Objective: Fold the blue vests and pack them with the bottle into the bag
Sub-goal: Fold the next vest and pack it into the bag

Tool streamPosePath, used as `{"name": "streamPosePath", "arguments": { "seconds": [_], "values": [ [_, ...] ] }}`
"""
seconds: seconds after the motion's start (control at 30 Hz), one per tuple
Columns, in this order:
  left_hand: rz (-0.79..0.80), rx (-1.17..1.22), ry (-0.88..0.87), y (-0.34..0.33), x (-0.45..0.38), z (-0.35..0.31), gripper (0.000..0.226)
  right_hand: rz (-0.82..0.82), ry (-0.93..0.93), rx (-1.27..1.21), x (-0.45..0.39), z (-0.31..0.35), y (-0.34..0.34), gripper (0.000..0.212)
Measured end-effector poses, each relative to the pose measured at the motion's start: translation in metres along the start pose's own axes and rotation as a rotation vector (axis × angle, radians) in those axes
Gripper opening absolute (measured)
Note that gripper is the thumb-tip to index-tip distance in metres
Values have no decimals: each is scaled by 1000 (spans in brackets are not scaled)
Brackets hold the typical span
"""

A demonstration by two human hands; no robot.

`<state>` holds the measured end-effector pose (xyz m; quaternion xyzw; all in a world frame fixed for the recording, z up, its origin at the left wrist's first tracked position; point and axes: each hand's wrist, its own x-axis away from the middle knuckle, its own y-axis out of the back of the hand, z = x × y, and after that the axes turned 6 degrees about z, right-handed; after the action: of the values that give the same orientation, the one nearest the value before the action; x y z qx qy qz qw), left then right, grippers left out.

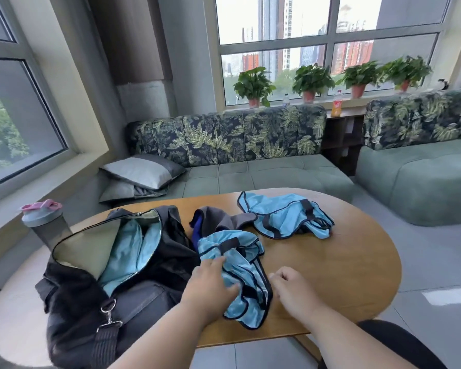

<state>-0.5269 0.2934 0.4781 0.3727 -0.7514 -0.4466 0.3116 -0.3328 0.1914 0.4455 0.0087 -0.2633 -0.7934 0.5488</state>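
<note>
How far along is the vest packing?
Done: blue fabric, likely one vest, already lies in the open bag. In hand: left hand presses the crumpled near vest; right hand is beside it. Left: far vest unfolded, bottle still outside the bag.

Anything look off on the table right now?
Nothing damaged or spilled. Both blue vests lie crumpled: near vest under the left hand, far vest untouched. The bottle stands upright beside the open bag.
</note>
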Motion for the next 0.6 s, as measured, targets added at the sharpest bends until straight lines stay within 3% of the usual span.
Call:
{"name": "streamPosePath", "arguments": {
  "seconds": [0.03, 0.1, 0.2, 0.27, 0.43, 0.6],
  "values": [
    [46, -84, 36, -11, -1, 3, 76, 24, -3, 22, -1, -1, 0, 33],
    [20, -169, 48, -25, -3, 10, 65, 79, -5, 77, 0, -1, -2, 37],
    [-101, -30, 42, -22, 0, 9, 30, 176, -9, 241, 3, 1, -5, 59],
    [-160, 90, 55, -16, 4, 6, 19, 185, 10, 347, 4, 3, -6, 64],
    [-92, 347, 50, -6, 20, 2, 15, 155, 44, 376, -2, 5, -6, 29],
    [-177, 308, 21, -1, 19, 8, 13, 98, 12, 392, -3, 6, -5, 17]
  ]
}}
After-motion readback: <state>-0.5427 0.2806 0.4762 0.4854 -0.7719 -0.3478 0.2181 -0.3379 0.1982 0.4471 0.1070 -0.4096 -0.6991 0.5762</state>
